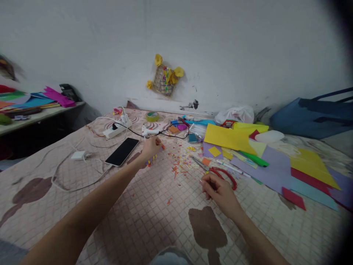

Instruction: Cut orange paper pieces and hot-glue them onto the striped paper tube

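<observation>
My left hand [150, 147] reaches forward over the quilted cloth [154, 217], fingers curled just short of the white glue gun [150, 130] and its black cord. A small multicoloured strip [151, 159] pokes out under that hand; whether the hand grips it I cannot make out. My right hand [218, 190] rests low at the centre right, fingers bent, touching the handles of the red scissors [224, 173], whose blades point left toward scattered paper scraps [180, 159].
A black phone [122, 151] lies left of my left hand, with a white power strip [117, 129], a charger [79, 155] and cables. Coloured paper sheets [278, 158], a green marker [255, 159], a tape roll [152, 116] and a blue bag [311, 116] fill the right. A side shelf [38, 114] holds more paper.
</observation>
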A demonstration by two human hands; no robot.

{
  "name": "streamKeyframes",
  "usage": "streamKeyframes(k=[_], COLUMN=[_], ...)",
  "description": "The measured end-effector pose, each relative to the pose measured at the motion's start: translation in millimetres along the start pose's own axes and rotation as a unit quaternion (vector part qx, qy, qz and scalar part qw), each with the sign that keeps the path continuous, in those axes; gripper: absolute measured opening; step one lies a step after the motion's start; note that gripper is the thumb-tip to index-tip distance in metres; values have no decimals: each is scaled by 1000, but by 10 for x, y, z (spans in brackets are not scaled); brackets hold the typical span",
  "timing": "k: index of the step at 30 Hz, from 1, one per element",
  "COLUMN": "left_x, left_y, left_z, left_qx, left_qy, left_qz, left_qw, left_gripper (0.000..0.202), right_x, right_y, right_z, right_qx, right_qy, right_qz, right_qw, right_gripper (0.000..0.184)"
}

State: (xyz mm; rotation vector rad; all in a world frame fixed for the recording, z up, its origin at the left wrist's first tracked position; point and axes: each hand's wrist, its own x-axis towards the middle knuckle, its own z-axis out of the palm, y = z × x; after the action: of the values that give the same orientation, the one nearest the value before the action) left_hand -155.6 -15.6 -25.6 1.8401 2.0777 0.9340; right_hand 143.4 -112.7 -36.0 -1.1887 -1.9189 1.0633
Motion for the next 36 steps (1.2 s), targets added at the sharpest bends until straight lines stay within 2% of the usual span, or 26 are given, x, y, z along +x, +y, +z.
streamKeyframes(k=[10,14,18,21,23,25,27,29,31,34,36], left_x=[29,40,-143,-518,-831,-1112,-1292,-1334,-1241,-919,-662], left_y=[-8,11,76,151,206,257,295,324,356,430,484], left_z=[18,-90,-355,-520,-579,-602,-590,-531,-413,-175,-48], left_qx=[8,2,-2,-11,-31,-72,-108,-131,-138,-128,-124], left_qy=[-6,-2,24,14,-86,-229,-391,-472,-465,-406,-326], left_qz=[-4,-1,23,48,81,88,91,104,128,189,204], left_qw=[1000,1000,999,999,993,967,910,865,865,885,915], left_gripper=[17,19,21,21,15,14,13,12,15,24,31], right_x=[-1,31,150,235,256,250,232,215,197,151,107], right_y=[-20,-51,55,255,377,447,463,454,452,485,512], right_z=[19,-71,-328,-513,-585,-615,-618,-611,-605,-614,-632], right_qx=[19,-5,-153,-292,-336,-352,-359,-360,-353,-324,-288], right_qy=[-1,22,68,56,39,18,6,4,8,18,32], right_qz=[4,-6,-22,-37,-46,-42,-25,-8,-1,-9,-18], right_qw=[1000,1000,986,954,940,935,933,933,936,946,957], right_gripper=[24,23,19,16,16,21,30,34,31,27,27])
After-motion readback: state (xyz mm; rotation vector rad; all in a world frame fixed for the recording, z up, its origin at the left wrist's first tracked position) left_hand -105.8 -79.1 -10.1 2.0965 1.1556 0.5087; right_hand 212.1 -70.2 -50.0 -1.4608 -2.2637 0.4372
